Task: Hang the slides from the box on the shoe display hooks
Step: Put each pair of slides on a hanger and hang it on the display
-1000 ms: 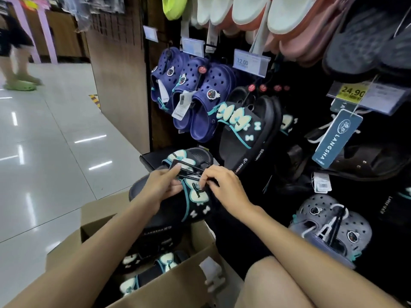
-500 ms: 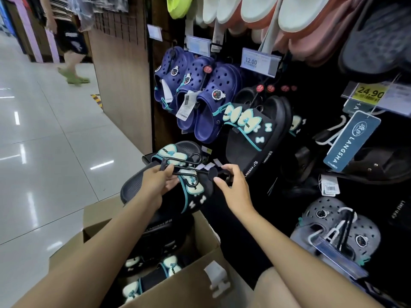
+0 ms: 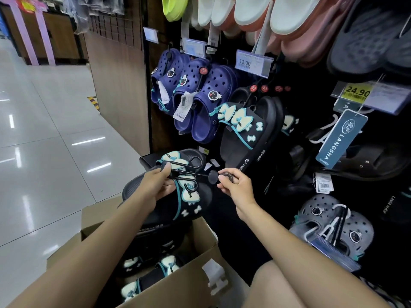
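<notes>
One pair point(image 3: 249, 132) hung on display so far. Left hand point(image 3: 153, 185) pinches hanger point(image 3: 180, 172) on slides point(image 3: 173, 196) above box point(image 3: 178, 283); right hand point(image 3: 238, 187) pinches its disc end. More slides left in box.

slides point(image 3: 178, 203): matt rubber (blk) | box point(image 3: 178, 283): cardboard | floor point(image 3: 55, 152): glossy tile

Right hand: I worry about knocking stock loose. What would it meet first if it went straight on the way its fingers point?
Probably the hanger's round disc at the right hand's fingertips; depth unclear.
</notes>
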Available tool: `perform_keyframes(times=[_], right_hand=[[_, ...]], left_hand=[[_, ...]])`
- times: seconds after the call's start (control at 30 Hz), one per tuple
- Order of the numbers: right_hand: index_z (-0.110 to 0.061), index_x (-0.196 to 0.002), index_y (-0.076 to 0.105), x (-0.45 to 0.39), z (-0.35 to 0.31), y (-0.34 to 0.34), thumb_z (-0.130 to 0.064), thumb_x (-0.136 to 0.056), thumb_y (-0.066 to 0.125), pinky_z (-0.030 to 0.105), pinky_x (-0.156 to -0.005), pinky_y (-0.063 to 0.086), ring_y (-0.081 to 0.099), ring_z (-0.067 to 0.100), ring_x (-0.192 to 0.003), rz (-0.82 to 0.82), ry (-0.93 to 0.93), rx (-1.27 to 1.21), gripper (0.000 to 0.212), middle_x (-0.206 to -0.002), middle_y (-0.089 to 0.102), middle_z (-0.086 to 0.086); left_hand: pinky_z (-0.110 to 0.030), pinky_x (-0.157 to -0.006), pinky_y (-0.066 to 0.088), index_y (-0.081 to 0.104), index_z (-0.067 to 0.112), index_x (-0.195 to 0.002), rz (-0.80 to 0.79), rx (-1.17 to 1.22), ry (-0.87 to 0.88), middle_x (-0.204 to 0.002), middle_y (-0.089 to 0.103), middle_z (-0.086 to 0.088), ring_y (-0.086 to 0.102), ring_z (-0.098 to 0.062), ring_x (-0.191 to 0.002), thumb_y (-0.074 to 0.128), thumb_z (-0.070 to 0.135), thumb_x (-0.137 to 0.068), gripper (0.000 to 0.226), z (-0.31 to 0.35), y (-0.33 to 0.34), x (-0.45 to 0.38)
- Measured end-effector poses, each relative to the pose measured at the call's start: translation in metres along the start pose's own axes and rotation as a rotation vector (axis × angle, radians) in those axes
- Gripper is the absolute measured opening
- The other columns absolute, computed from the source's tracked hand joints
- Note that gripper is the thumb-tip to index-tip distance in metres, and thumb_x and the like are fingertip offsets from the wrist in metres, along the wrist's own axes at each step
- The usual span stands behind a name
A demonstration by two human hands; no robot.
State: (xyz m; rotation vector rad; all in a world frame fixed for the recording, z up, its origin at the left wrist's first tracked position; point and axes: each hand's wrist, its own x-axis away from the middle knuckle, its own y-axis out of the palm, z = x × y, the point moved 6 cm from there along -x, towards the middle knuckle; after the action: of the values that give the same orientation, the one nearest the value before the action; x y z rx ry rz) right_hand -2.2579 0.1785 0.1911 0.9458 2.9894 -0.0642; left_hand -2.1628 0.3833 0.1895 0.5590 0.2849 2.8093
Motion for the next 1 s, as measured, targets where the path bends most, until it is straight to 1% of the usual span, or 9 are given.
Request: perform_keyframes(times=[0.13,0.23,0.37,0.5,0.57,0.7,0.8,0.87,1.0], right_hand=[[-0.006,-0.093,0.07,0.004,-0.008,-0.001,0.005,-0.089,0.063,0.012,-0.063,0.049,0.06,0.005,-0.064,-0.017,-0.07,0.01,0.014,-0.081,0.064,0.007],[-0.003,-0.092,0.071,0.006,-0.012,-0.001,0.008,-0.087,0.064,0.013,-0.068,0.049,0.059,0.006,-0.071,-0.03,-0.11,0.017,0.014,-0.08,0.064,0.004],[-0.005,-0.091,0.074,0.003,-0.012,-0.004,0.004,-0.085,0.067,0.016,-0.073,0.048,0.057,0.003,-0.074,-0.009,-0.129,0.04,0.012,-0.078,0.064,-0.004],[-0.002,-0.096,0.072,0.001,-0.007,-0.007,0.003,-0.089,0.065,0.022,-0.083,0.056,0.064,0.013,-0.087,0.01,-0.096,-0.001,0.011,-0.092,0.067,0.008],[-0.003,-0.101,0.071,0.001,-0.003,-0.007,-0.003,-0.092,0.065,0.02,-0.084,0.056,0.068,0.016,-0.093,0.009,-0.057,-0.048,0.011,-0.1,0.068,0.013],[-0.005,-0.11,0.069,0.0,0.007,-0.008,-0.01,-0.095,0.065,0.017,-0.081,0.056,0.071,0.019,-0.096,0.022,0.109,-0.237,0.016,-0.102,0.071,0.014],[0.006,-0.121,0.063,-0.001,0.015,-0.009,0.0,-0.093,0.063,0.017,-0.076,0.057,0.073,0.017,-0.087,0.034,0.24,-0.337,0.028,-0.097,0.071,0.015],[0.011,-0.124,0.059,0.001,0.02,-0.009,0.008,-0.091,0.061,0.016,-0.073,0.058,0.07,0.018,-0.086,0.04,0.317,-0.343,0.033,-0.098,0.069,0.017],[0.009,-0.119,0.062,0.005,0.025,-0.01,0.011,-0.091,0.06,0.016,-0.072,0.059,0.071,0.022,-0.088,0.005,0.393,-0.278,0.028,-0.108,0.069,0.023]], left_hand=[[-0.02,-0.058,0.059,0.065,0.012,-0.094,0.01,-0.014,-0.03,-0.07,0.069,-0.008,0.066,-0.018,-0.07,0.05,0.052,-0.096,0.043,0.001,-0.003,0.007],[-0.022,-0.053,0.057,0.066,0.016,-0.1,0.01,0.007,-0.046,-0.071,0.073,-0.008,0.069,-0.017,-0.067,0.049,0.056,-0.095,0.043,0.003,-0.008,0.008],[-0.02,-0.055,0.058,0.062,0.008,-0.108,-0.013,0.127,-0.075,-0.087,0.069,-0.011,0.067,-0.02,-0.074,0.053,0.022,-0.096,0.02,0.004,-0.008,0.009],[-0.017,-0.055,0.057,0.056,-0.003,-0.101,-0.009,0.184,-0.11,-0.091,0.065,-0.017,0.066,-0.021,-0.079,0.047,-0.007,-0.092,0.013,0.002,-0.01,0.007],[-0.017,-0.053,0.057,0.056,-0.006,-0.099,-0.018,0.144,-0.111,-0.092,0.063,-0.019,0.065,-0.022,-0.081,0.048,-0.012,-0.091,0.013,0.002,-0.011,0.006],[-0.022,-0.056,0.059,0.052,0.001,-0.075,-0.044,0.056,-0.097,-0.086,0.061,-0.018,0.064,-0.022,-0.081,0.052,-0.016,-0.089,0.022,-0.001,-0.012,0.003],[-0.03,-0.059,0.061,0.048,0.007,-0.084,-0.023,0.064,-0.093,-0.093,0.061,-0.021,0.065,-0.026,-0.085,0.055,-0.019,-0.085,0.027,-0.005,-0.013,0.001],[-0.033,-0.057,0.061,0.046,0.009,-0.092,0.005,0.082,-0.09,-0.092,0.06,-0.022,0.064,-0.026,-0.08,0.054,-0.022,-0.084,0.033,-0.007,-0.013,0.002],[-0.032,-0.056,0.06,0.045,0.011,-0.098,0.019,0.066,-0.095,-0.094,0.062,-0.017,0.062,-0.025,-0.074,0.054,-0.019,-0.085,0.034,-0.009,-0.013,0.004]])
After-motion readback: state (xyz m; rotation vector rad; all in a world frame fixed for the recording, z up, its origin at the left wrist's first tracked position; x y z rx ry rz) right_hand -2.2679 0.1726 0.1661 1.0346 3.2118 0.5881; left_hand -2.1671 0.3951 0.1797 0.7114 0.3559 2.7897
